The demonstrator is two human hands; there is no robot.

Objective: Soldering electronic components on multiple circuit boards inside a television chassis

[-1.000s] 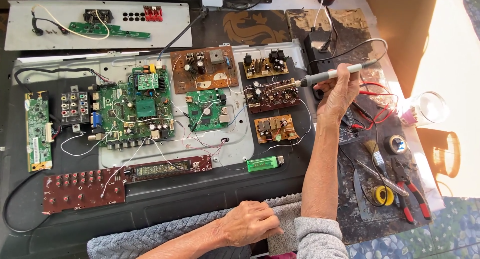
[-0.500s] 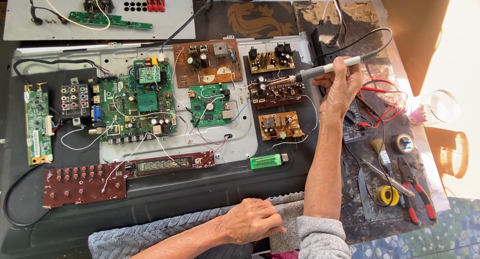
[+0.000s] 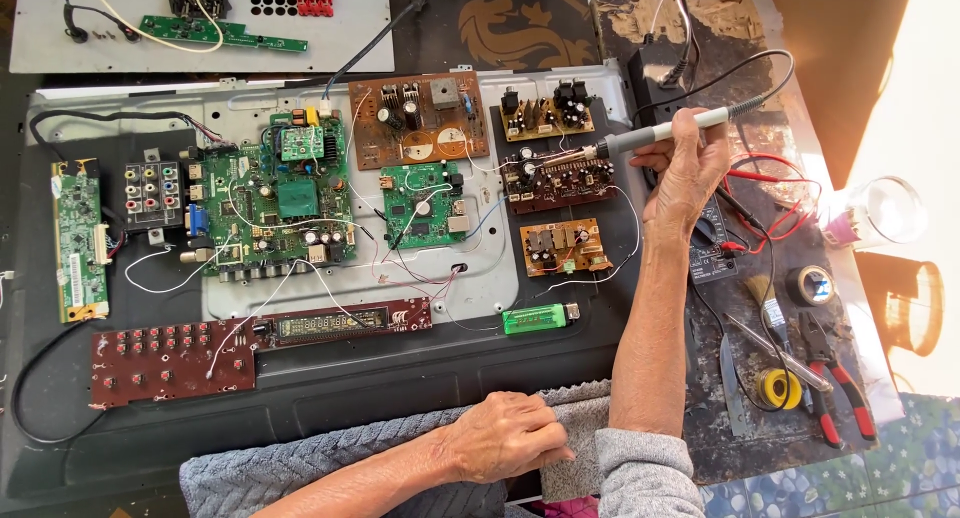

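R. hand [image 3: 688,174] gripped a soldering iron [image 3: 655,136], fingers wrapped tight on its grey handle. Iron lay nearly level, long axis left-right, tip pointing left at a dark circuit board [image 3: 560,178], cord end up-right. L. hand [image 3: 508,436], fingers curled together, rested on grey cloth [image 3: 330,458] well below that board.

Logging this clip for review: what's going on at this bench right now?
A person holds a soldering iron in the right hand, its tip at a dark circuit board among several boards laid out on a metal chassis plate. The left hand rests closed on a grey cloth at the near edge. A green lighter lies nearby.
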